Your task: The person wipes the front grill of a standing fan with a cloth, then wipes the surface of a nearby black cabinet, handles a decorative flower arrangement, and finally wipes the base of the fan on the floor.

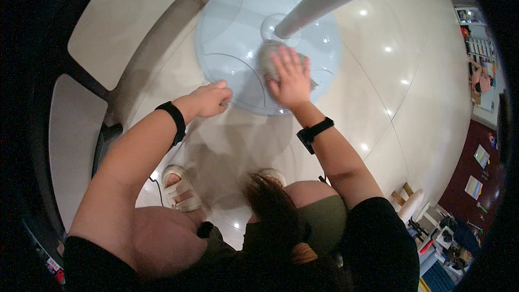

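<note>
A round, glossy light-blue base (pixel 227 40) stands on the tiled floor, and a grey pole (pixel 312 8) rises from its middle. My right hand (pixel 290 75) lies flat with its fingers apart on a grey-brown cloth (pixel 269 59), pressing it against the base just below the pole's foot. Motion blurs the hand and the cloth. At the near left rim of the base is my left hand (pixel 213 99), its fingers curled; whether something small is inside them cannot be made out.
Beige panels in dark frames (pixel 79 129) run along the left. A thin black cable (pixel 158 188) lies near my left sandal (pixel 180 190). At the lower right are a small stool (pixel 409 202) and cluttered items. Another person (pixel 480 79) is far off at the right.
</note>
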{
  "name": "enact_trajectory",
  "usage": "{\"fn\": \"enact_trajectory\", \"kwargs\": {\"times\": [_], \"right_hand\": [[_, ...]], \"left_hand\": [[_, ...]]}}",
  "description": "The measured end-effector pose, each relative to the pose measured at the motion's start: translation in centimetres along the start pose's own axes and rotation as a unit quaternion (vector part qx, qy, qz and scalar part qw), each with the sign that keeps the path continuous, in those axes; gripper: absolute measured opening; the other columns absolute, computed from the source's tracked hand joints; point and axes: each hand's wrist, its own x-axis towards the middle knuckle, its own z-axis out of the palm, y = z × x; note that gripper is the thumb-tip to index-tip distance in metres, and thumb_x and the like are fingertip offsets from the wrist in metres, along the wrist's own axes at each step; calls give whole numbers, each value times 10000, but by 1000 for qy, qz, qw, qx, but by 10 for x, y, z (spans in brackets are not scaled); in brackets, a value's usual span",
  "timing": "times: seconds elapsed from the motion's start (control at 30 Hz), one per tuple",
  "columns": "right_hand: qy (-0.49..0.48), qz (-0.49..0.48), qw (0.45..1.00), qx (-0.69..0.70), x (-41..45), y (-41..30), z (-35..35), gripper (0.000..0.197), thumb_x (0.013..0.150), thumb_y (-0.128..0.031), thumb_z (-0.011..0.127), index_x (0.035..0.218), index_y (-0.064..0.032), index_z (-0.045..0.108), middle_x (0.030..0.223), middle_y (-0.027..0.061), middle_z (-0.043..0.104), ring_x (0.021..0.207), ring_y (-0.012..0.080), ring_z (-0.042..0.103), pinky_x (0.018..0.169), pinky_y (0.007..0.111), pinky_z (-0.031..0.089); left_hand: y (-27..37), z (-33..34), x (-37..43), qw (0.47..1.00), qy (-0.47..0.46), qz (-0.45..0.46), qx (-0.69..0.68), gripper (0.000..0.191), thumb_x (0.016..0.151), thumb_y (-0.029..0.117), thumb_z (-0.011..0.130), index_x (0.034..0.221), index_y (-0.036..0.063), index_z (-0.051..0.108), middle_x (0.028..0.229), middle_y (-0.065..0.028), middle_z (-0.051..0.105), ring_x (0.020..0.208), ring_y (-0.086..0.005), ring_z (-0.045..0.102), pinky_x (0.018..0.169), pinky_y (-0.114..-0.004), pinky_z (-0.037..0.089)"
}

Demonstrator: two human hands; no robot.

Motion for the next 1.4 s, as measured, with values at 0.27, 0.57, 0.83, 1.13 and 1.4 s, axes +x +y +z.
{"fn": "enact_trajectory", "kwargs": {"times": [0.27,0.57,0.83,1.13,1.4], "right_hand": [[52,364,930,-27,28,46,5,702,890,-437,441,1430,-42,228,1495,185,183,1372,368,161,1028,647,155],[-105,-139,984,-32,-21,-55,11,689,807,-429,568,1409,-191,332,1516,82,166,1399,312,107,1021,693,82],[-100,-241,957,-127,39,-49,1,705,785,-423,605,1404,-210,343,1506,40,210,1389,283,163,1054,625,134],[187,-12,976,115,30,-24,-5,496,757,-197,636,1205,-50,482,1248,171,478,1206,342,411,1036,533,196],[256,169,947,93,-21,21,39,453,799,-198,598,1207,-54,462,1250,154,460,1190,329,376,996,469,207]], "left_hand": [[-9,12,2,998,-41,-23,-32,352,762,204,615,1094,134,519,1120,-120,449,1025,-312,512,853,-397,431],[-2,5,-11,997,-45,-63,-20,372,750,207,661,1058,80,495,1096,-157,434,1017,-350,514,844,-412,432],[9,14,6,997,-2,-74,0,201,755,166,583,919,50,578,1049,-147,502,1029,-318,530,853,-413,448],[37,-7,-15,948,301,83,67,442,772,164,604,1184,52,485,1225,-169,438,1149,-353,442,944,-434,384],[42,-12,26,963,193,-2,187,785,819,575,522,1455,228,221,1521,-149,77,1395,-354,69,1089,-580,63]]}}
